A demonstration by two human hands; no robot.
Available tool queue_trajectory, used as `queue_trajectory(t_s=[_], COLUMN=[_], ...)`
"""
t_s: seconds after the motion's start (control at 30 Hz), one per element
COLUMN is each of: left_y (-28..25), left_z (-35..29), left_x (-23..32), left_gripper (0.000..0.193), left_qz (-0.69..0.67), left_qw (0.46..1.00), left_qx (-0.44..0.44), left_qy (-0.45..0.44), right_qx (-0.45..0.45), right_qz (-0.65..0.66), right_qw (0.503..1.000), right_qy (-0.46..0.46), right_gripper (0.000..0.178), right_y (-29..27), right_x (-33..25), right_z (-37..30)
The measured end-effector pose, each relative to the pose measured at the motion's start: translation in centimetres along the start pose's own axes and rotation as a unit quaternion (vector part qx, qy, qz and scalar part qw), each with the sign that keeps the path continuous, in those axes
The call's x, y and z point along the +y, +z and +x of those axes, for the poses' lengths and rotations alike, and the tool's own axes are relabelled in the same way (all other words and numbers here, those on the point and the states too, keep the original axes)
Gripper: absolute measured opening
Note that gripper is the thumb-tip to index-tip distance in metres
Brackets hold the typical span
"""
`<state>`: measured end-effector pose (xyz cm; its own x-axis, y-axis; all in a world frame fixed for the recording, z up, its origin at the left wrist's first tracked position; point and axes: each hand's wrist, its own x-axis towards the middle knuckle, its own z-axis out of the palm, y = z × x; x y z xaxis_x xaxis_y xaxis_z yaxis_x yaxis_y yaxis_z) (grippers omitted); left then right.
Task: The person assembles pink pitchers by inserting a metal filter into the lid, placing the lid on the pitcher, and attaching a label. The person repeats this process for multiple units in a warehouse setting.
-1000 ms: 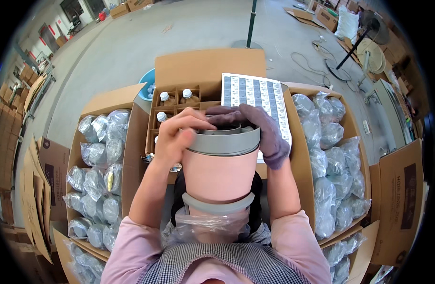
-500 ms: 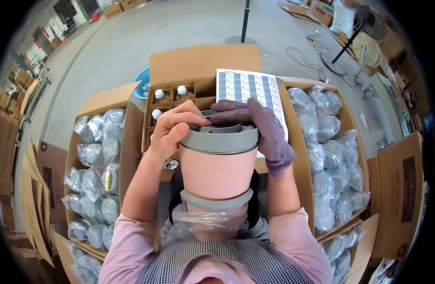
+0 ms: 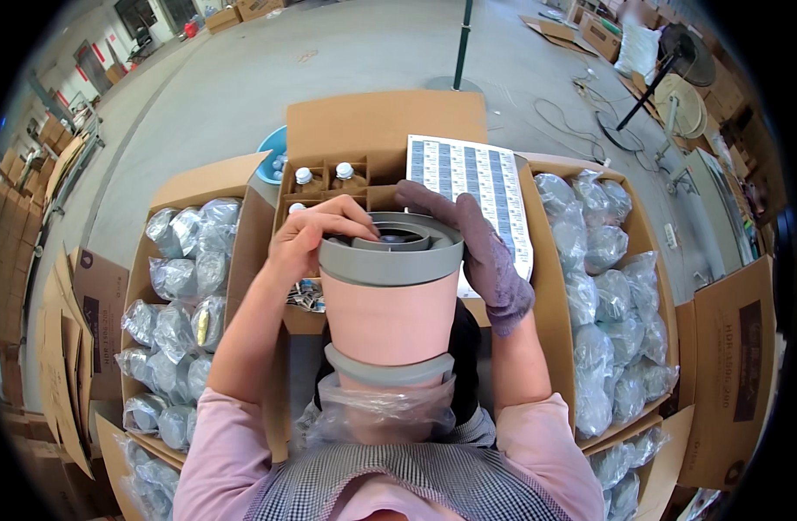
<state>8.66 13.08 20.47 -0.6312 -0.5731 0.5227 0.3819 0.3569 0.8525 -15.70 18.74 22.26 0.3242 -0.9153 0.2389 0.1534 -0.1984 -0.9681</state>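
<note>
Upright in front of me is a large pink jug [image 3: 388,319] with a grey collar and grey handle band; clear plastic bunches around its lower part. At its top, a grey inner ring [image 3: 398,233] surrounds a dark opening. My bare left hand [image 3: 319,233] grips the collar's left side, fingers bent over the rim toward the opening. On the right, my right hand [image 3: 490,247] wears a purple-grey glove. It lies along the collar with fingers stretched and spread, reaching behind the far rim. The jug's base is hidden by the plastic.
A divided carton [image 3: 325,161] ahead contains white-capped bottles, with a printed sheet [image 3: 477,187] over its right part. Open cartons of plastic-wrapped items flank me, left carton [image 3: 253,234] and right carton [image 3: 546,347]. Small metal parts [image 3: 306,296] lie beside my left forearm. A blue basin [image 3: 266,170] stands beyond.
My right fingers have moved off the top of the inner ring to the far side and spread, exposing the opening. The jug has shifted slightly left in view.
</note>
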Motion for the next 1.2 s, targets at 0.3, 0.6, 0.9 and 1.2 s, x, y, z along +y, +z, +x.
queue_trajectory(t_s=[0.3, 0.6, 0.9, 1.2], left_y=[9.3, 1.5, 9.7, 0.9], left_z=[2.7, 1.2, 2.7, -1.8], left_x=[6.1, 2.2, 5.1, -2.5], left_gripper=[0.016, 0.049, 0.026, 0.055], left_qz=[0.496, 0.245, 0.492, -0.095], left_qw=[0.865, 0.965, 0.865, 0.991], left_qx=[0.069, 0.077, 0.095, 0.081], left_qy=[0.005, 0.057, 0.004, -0.050], right_qx=[-0.053, -0.001, -0.047, -0.023], right_qz=[0.244, 0.107, 0.037, -0.249], right_qw=[0.965, 0.994, 0.979, 0.959], right_qy=[-0.080, 0.019, -0.195, -0.131], right_gripper=[0.031, 0.070, 0.045, 0.042], right_y=[0.3, -1.1, -1.1, 2.5], right_x=[7.7, -1.2, 5.4, -6.0], right_z=[2.4, 0.9, 1.1, -1.5])
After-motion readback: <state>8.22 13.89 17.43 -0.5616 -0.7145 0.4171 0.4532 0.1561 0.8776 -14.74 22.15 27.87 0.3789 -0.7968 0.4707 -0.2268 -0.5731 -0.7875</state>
